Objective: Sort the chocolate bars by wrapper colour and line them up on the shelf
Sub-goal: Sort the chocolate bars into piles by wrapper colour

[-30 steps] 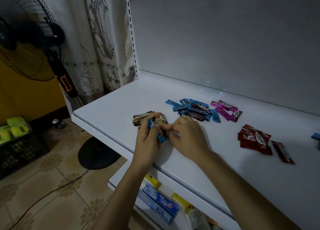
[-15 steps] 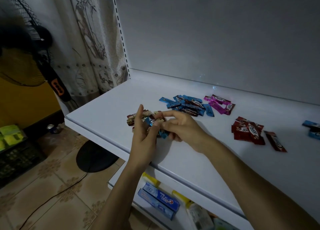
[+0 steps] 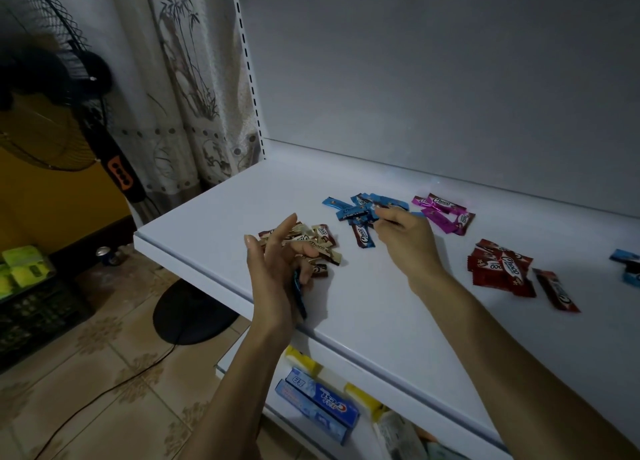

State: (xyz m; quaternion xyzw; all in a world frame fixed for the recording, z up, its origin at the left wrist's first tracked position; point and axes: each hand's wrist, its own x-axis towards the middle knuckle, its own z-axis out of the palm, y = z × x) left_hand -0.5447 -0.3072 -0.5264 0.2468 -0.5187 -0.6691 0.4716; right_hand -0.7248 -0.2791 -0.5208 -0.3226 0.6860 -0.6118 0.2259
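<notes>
Pinched in the right hand (image 3: 405, 243) is a blue bar (image 3: 390, 220), right at the blue pile (image 3: 353, 212) on the shelf (image 3: 381, 321). A second blue bar (image 3: 299, 295) is gripped in the left hand (image 3: 273, 269), near the brown-and-cream pile (image 3: 320, 241). Pink pile (image 3: 445, 213) and red pile (image 3: 502, 269) are seen further right.

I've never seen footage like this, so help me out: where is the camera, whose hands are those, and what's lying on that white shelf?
No machine here: a person wears one camera on the head, looking down at their own bare hands. On the white shelf lie small chocolate bars sorted by wrapper colour: a brown-and-cream heap, a blue heap, a pink heap and a red heap. The left hand holds a blue bar against its palm. The right hand seems to pinch another blue bar at the blue heap.
</notes>
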